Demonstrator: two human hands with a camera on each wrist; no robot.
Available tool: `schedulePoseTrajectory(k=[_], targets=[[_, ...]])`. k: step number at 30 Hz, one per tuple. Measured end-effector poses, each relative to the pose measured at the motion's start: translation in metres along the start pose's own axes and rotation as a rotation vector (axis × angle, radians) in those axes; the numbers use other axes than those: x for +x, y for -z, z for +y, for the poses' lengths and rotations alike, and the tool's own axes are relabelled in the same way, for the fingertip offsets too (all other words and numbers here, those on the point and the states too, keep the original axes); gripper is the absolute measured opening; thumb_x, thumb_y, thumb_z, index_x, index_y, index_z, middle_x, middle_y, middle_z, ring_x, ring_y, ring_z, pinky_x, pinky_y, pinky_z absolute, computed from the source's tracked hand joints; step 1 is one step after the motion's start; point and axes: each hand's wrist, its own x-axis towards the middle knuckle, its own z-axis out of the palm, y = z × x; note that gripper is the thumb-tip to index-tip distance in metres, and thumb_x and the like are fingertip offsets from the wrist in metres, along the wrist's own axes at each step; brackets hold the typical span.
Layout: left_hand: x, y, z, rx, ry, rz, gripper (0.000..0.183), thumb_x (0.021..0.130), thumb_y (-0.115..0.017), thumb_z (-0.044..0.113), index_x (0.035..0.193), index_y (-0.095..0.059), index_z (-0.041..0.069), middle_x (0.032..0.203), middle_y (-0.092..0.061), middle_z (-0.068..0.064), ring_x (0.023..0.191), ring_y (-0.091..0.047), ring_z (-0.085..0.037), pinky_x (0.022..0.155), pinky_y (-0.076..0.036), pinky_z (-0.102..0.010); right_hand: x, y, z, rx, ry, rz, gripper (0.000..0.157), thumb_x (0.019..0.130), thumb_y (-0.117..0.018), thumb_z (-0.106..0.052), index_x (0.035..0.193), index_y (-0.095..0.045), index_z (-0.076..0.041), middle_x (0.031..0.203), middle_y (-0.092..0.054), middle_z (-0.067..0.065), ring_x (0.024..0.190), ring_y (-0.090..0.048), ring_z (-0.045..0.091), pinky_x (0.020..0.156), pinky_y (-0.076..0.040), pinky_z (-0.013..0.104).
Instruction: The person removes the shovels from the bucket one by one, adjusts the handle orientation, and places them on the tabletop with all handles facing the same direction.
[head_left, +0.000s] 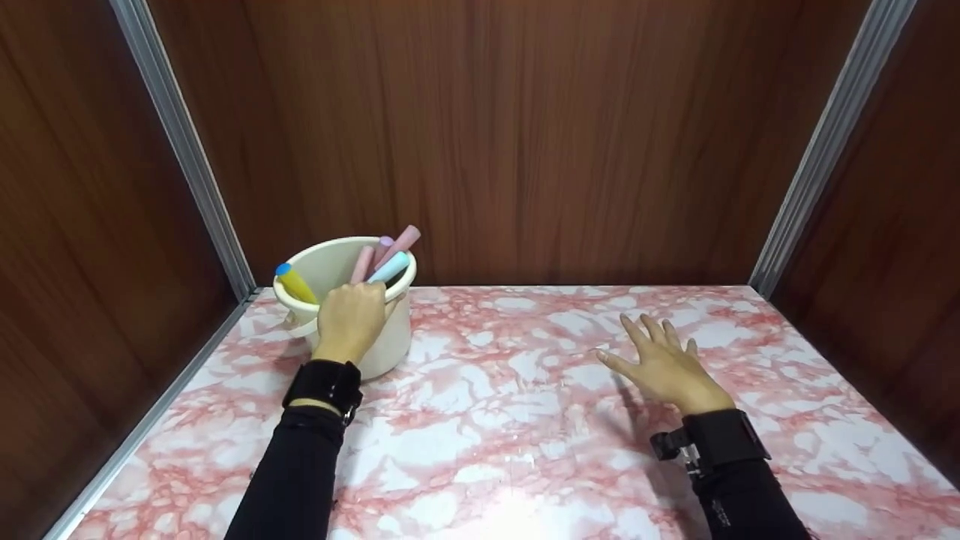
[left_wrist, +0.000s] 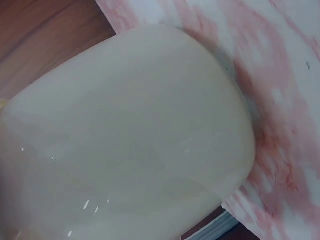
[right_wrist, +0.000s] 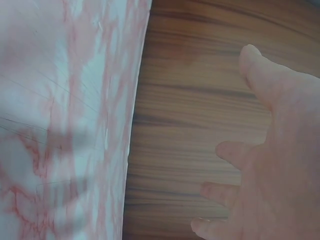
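At the left of the head view, my left hand [head_left: 351,319] grips the handle of a cream bucket [head_left: 390,337], its fingers curled at the front of the rim. Thick coloured sticks poke out of the bucket: a yellow one with a blue end [head_left: 298,285], a light blue one [head_left: 389,267] and several in pink and purple. The bucket's smooth wall [left_wrist: 135,120] fills most of the left wrist view; whether its base touches the table I cannot tell. To the right, my right hand [head_left: 666,367] hovers over the table with spread fingers, holding nothing.
A pink and white marbled tabletop [head_left: 480,420] lies under both hands. Dark wood-grain panels [head_left: 525,142] close off the back and sides, with metal strips [head_left: 187,142] at the corners. The bucket stands close to the back left corner.
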Motion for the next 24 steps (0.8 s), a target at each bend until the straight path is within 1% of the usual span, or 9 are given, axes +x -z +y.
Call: schedulePoseTrajectory(k=[2, 3, 9, 10, 15, 20, 24], targets=[[-0.007, 0.001, 0.004, -0.018, -0.018, -0.018, 0.044, 0.095, -0.081, 0.036, 0.080, -0.071, -0.004, 0.070, -0.071, -0.022, 0.057, -0.069, -0.044, 0.051, -0.054, -0.055, -0.003, -0.002, 0.002, -0.001, -0.012, -0.024, 0.098, 0.103, -0.044, -0.074, 0.169, -0.022, -0.006, 0.172, -0.011, 0.034, 0.155, -0.004, 0.062, 0.113, 0.000, 0.085], [-0.010, 0.003, 0.005, -0.028, -0.026, -0.021, 0.044, 0.095, -0.081, 0.036, 0.080, -0.071, -0.004, 0.076, -0.073, -0.024, 0.056, -0.068, -0.043, 0.050, -0.054, -0.055, -0.004, -0.002, 0.002, -0.003, -0.014, -0.034, 0.098, 0.103, -0.043, -0.075, 0.169, -0.021, -0.007, 0.172, -0.011, 0.034, 0.155, -0.003, 0.062, 0.113, 0.001, 0.084], [-0.018, 0.017, 0.013, -0.071, -0.029, -0.030, 0.045, 0.098, -0.078, 0.037, 0.078, -0.069, -0.002, 0.070, -0.069, -0.021, 0.053, -0.064, -0.041, 0.048, -0.051, -0.054, -0.003, 0.001, 0.002, 0.002, -0.012, -0.049, 0.098, 0.103, -0.042, -0.075, 0.171, -0.017, -0.009, 0.173, -0.007, 0.033, 0.156, 0.001, 0.061, 0.115, 0.003, 0.083], [-0.018, 0.022, 0.013, -0.074, -0.031, -0.033, 0.045, 0.099, -0.077, 0.038, 0.078, -0.068, -0.002, 0.064, -0.065, -0.019, 0.053, -0.064, -0.041, 0.049, -0.051, -0.054, -0.002, 0.002, 0.001, 0.002, -0.011, -0.050, 0.098, 0.103, -0.042, -0.075, 0.171, -0.017, -0.009, 0.173, -0.006, 0.033, 0.156, 0.002, 0.061, 0.115, 0.003, 0.082], [-0.029, 0.036, 0.019, -0.086, -0.073, -0.043, 0.044, 0.098, -0.078, 0.038, 0.078, -0.068, -0.001, 0.065, -0.067, -0.018, 0.054, -0.065, -0.041, 0.049, -0.051, -0.054, -0.003, 0.001, -0.001, -0.002, -0.019, -0.071, 0.099, 0.102, -0.042, -0.076, 0.171, -0.016, -0.010, 0.174, -0.005, 0.030, 0.157, 0.002, 0.060, 0.115, 0.003, 0.082], [-0.041, 0.041, 0.027, -0.089, -0.105, -0.016, 0.042, 0.095, -0.081, 0.035, 0.076, -0.067, 0.001, 0.064, -0.066, -0.017, 0.053, -0.066, -0.041, 0.047, -0.050, -0.054, -0.006, -0.003, -0.001, -0.005, -0.021, -0.070, 0.100, 0.101, -0.041, -0.078, 0.171, -0.018, -0.009, 0.174, -0.007, 0.030, 0.157, 0.000, 0.060, 0.115, 0.002, 0.082], [-0.044, 0.042, 0.034, -0.114, -0.127, -0.012, 0.041, 0.096, -0.081, 0.032, 0.074, -0.064, 0.002, 0.063, -0.066, -0.016, 0.053, -0.065, -0.039, 0.047, -0.049, -0.052, -0.010, -0.004, 0.004, -0.004, -0.028, -0.069, 0.097, 0.103, -0.043, -0.074, 0.170, -0.019, -0.009, 0.173, -0.007, 0.032, 0.156, 0.000, 0.061, 0.115, 0.002, 0.083]])
